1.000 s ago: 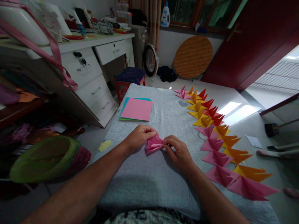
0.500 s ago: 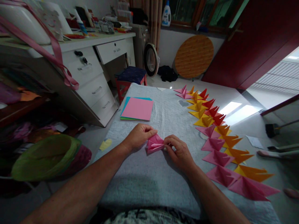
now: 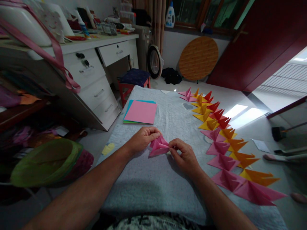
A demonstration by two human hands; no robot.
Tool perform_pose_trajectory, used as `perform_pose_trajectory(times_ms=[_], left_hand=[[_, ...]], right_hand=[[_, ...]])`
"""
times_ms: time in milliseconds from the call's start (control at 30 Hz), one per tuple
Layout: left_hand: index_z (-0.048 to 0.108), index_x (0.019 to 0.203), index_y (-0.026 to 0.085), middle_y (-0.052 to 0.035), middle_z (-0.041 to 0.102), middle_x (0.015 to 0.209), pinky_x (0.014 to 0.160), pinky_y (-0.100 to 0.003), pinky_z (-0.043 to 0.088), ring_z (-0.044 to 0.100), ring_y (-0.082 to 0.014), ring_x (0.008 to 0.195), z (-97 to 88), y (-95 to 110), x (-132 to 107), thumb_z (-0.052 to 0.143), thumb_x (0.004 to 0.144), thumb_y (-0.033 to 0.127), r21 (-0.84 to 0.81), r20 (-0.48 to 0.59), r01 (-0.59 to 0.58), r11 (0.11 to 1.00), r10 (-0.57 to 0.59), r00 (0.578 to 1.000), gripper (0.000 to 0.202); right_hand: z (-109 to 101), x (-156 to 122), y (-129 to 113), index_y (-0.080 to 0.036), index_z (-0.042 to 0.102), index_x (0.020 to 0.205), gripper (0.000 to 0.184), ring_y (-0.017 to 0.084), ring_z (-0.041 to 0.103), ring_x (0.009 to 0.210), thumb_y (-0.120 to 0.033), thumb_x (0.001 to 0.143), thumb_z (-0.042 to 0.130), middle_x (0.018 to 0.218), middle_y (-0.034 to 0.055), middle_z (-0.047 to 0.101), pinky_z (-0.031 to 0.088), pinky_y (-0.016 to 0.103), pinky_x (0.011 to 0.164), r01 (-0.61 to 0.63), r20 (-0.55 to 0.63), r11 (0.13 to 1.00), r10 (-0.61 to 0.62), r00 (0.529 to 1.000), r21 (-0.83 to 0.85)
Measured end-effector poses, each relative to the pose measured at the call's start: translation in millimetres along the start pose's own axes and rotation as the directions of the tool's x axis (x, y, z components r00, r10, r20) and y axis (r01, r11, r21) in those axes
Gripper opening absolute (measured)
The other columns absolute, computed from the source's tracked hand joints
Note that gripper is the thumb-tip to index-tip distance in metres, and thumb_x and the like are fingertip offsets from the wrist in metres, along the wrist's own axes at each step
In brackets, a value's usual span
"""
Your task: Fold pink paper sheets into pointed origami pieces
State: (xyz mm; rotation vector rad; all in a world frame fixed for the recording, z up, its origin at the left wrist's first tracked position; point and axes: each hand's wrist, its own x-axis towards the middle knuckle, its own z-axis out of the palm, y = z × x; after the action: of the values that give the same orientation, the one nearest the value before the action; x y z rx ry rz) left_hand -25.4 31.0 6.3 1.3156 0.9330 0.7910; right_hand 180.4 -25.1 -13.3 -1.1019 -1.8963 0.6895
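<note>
A pink folded paper piece [image 3: 158,147] is held just above the grey quilted cloth [image 3: 153,185] between both hands. My left hand [image 3: 141,139] pinches its left upper edge with thumb and fingers closed. My right hand [image 3: 184,156] pinches its right tip, fingers curled. A stack of square paper sheets [image 3: 141,112], pink on top with blue and green beneath, lies beyond my left hand.
A long row of folded paper pieces [image 3: 223,140] in pink, yellow, orange and red runs down the cloth's right side. A white desk with drawers [image 3: 96,76] stands at left, a green bag [image 3: 45,161] on the floor, a red stool [image 3: 134,80] behind.
The pink piece has been lifted and tipped up slightly between the hands. Both hands stay almost where they were.
</note>
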Motion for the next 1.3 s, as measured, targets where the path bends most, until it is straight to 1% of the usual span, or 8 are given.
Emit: perform_pose_trajectory(times_ms=[267,400,600,667,767,967,1100,1300], left_hand=[[0.072,0.081,0.013,-0.0052,0.071,0.078,0.069,-0.026,0.044,0.059,-0.014,0.069,-1.4,5,-5,0.068,0.08,0.034,-0.013,0.092,-0.031,0.999,0.032,0.995,0.021],[0.073,0.082,0.013,-0.0062,0.072,0.08,0.071,-0.027,0.044,0.06,-0.0156,0.072,-0.3,7,-7,0.068,0.081,0.037,-0.002,0.102,-0.035,0.999,0.035,0.994,0.024],[0.072,0.09,0.011,-0.0066,0.066,0.076,0.069,-0.027,0.044,0.058,-0.0161,0.07,0.4,4,-9,0.049,0.09,0.064,-0.062,0.104,-0.094,0.994,0.1,0.99,0.058],[0.07,0.096,0.012,-0.0054,0.066,0.079,0.068,-0.027,0.045,0.058,-0.0157,0.071,2.1,3,-10,0.06,0.082,0.067,-0.046,0.107,-0.11,0.993,0.115,0.988,0.058],[0.067,0.099,0.015,-0.0017,0.065,0.081,0.065,-0.024,0.044,0.057,-0.0136,0.069,8.2,0,-12,0.08,0.07,0.051,0.085,0.056,-0.084,0.993,0.08,0.995,0.048],[0.069,0.1,0.017,0.0,0.066,0.08,0.066,-0.024,0.046,0.059,-0.0134,0.071,19.8,-5,-14,0.075,0.079,0.04,0.244,-0.065,-0.099,0.965,0.118,0.991,0.032],[0.07,0.101,0.018,-0.0021,0.072,0.088,0.077,-0.027,0.049,0.064,-0.016,0.079,22.2,0,-16,0.072,0.082,0.034,0.347,-0.097,-0.168,0.923,0.214,0.972,0.024],[0.072,0.09,0.019,-0.0019,0.074,0.084,0.076,-0.026,0.051,0.067,-0.0163,0.077,23.6,1,-16,0.069,0.085,0.03,0.398,-0.135,-0.194,0.897,0.266,0.954,0.013]], right_hand=[[1,0,-1,-0.02,0.06,0.08,0.01,0.012,0.055,0.059,-0.025,0.088,0.056,0.068,-0.0014,0.061,0.043,0.023,0.056,-0.21,0.026,0.97,0.209,0.978,0.125],[2,-1,-1,-0.02,0.06,0.079,0.01,0.012,0.055,0.059,-0.027,0.086,0.057,0.066,-0.0014,0.061,0.043,0.023,0.056,-0.251,0.016,0.955,0.252,0.968,0.16],[3,-1,1,-0.021,0.059,0.08,0.007,0.013,0.058,0.061,-0.026,0.085,0.059,0.067,-0.0007,0.063,0.046,0.024,0.058,-0.243,-0.035,0.953,0.253,0.967,0.181],[4,-1,2,-0.021,0.059,0.081,0.006,0.013,0.059,0.061,-0.025,0.085,0.059,0.068,-0.0007,0.063,0.047,0.024,0.059,-0.229,-0.057,0.959,0.241,0.969,0.168],[6,-2,5,-0.021,0.058,0.084,0.004,0.013,0.059,0.061,-0.025,0.085,0.06,0.068,-0.0016,0.062,0.047,0.024,0.059,-0.192,-0.102,0.97,0.209,0.973,0.151],[6,-1,4,-0.021,0.063,0.095,0.008,0.013,0.059,0.063,-0.022,0.088,0.059,0.075,-0.0002,0.065,0.048,0.024,0.062,-0.116,-0.119,0.991,0.123,0.985,0.062],[5,0,2,-0.021,0.065,0.087,0.009,0.013,0.058,0.064,-0.019,0.09,0.056,0.074,0.0006,0.064,0.048,0.025,0.062,-0.071,-0.102,0.997,0.069,0.992,-0.02],[4,0,2,-0.021,0.061,0.08,0.011,0.012,0.055,0.062,-0.015,0.087,0.056,0.071,-0.0009,0.06,0.045,0.024,0.061,-0.04,-0.112,0.998,0.035,0.993,-0.044]])
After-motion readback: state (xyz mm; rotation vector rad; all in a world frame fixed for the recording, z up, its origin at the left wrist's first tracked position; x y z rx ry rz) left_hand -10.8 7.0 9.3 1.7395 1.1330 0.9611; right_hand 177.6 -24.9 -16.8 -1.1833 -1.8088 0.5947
